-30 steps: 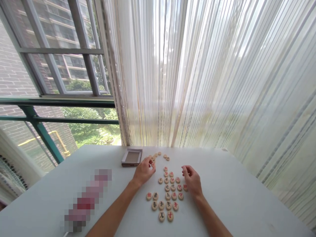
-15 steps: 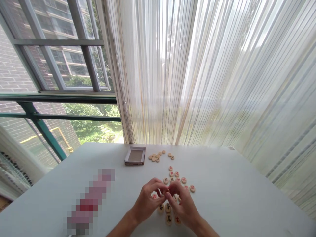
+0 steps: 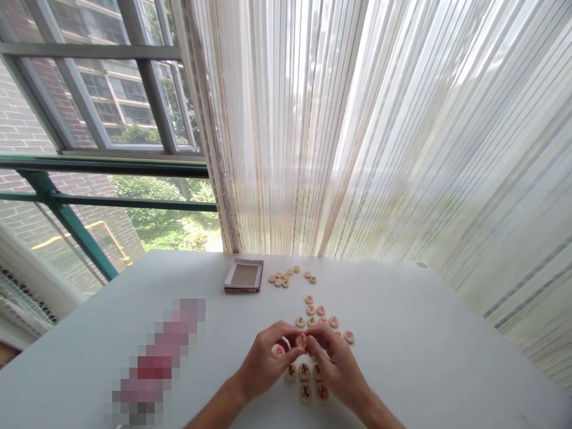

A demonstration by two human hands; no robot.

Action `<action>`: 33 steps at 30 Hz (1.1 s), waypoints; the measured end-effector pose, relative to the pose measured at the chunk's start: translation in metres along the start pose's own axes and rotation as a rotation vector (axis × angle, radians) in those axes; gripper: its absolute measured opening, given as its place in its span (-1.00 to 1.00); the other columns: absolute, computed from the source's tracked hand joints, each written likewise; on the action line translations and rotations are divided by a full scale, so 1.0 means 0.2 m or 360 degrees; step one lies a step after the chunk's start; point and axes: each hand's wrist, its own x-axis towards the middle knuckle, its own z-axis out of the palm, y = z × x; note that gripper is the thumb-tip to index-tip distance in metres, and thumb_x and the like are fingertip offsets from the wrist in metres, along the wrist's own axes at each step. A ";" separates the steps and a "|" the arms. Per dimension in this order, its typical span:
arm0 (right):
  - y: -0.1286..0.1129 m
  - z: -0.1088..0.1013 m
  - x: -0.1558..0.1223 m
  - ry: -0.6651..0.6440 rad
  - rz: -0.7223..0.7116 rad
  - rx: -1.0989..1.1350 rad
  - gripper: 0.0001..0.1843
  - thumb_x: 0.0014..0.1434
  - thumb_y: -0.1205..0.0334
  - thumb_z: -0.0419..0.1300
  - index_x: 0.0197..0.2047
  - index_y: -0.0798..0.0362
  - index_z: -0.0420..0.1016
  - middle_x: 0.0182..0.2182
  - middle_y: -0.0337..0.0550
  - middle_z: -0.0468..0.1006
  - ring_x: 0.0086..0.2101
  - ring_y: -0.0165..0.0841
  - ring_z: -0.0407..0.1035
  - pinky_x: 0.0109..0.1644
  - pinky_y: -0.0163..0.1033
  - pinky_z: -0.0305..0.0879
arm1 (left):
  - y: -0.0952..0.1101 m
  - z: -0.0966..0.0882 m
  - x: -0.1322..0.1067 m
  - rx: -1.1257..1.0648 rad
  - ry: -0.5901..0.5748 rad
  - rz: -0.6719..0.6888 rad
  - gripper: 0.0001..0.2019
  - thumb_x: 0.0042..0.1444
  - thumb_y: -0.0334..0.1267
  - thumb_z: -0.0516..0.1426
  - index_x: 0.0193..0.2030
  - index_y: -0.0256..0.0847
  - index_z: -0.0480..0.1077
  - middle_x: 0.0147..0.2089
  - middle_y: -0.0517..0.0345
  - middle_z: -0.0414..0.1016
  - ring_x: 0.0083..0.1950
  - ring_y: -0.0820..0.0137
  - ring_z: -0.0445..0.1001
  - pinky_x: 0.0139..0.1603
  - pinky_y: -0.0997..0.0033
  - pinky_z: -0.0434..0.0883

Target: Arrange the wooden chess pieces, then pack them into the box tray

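Note:
Between my hands is a round wooden Chinese chess piece, its red character facing me. My left hand is closed on it from the left, thumb below and index finger above. From the right, the fingertips of my right hand pinch it too. A red-marked piece shows inside the curve of my left thumb and finger. Just below lie black-marked pieces and a red one. Beyond my hands is a cluster of red and black pieces. My right hand hides some of the pieces.
An open, shallow box stands near the table's far edge. Several blank-side-up pieces lie right of it. A pixelated pink and red strip covers the table's left. Sheer curtains hang behind the white table.
The held piece has turned so that its red face shows. My hands have stayed close together over the pieces, and the view has tilted slightly downward.

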 end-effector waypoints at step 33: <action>0.02 -0.02 0.00 -0.0065 0.0094 -0.0059 -0.80 0.24 0.09 0.23 -0.18 0.04 0.42 -0.31 -0.18 0.48 -0.39 -0.41 0.34 -0.35 -0.32 0.30 | 0.02 0.00 -0.02 0.0105 -0.0090 0.0044 -0.77 0.20 -0.27 0.19 0.00 -0.16 0.46 -0.15 0.11 0.59 -0.23 0.41 0.54 -0.11 0.45 0.48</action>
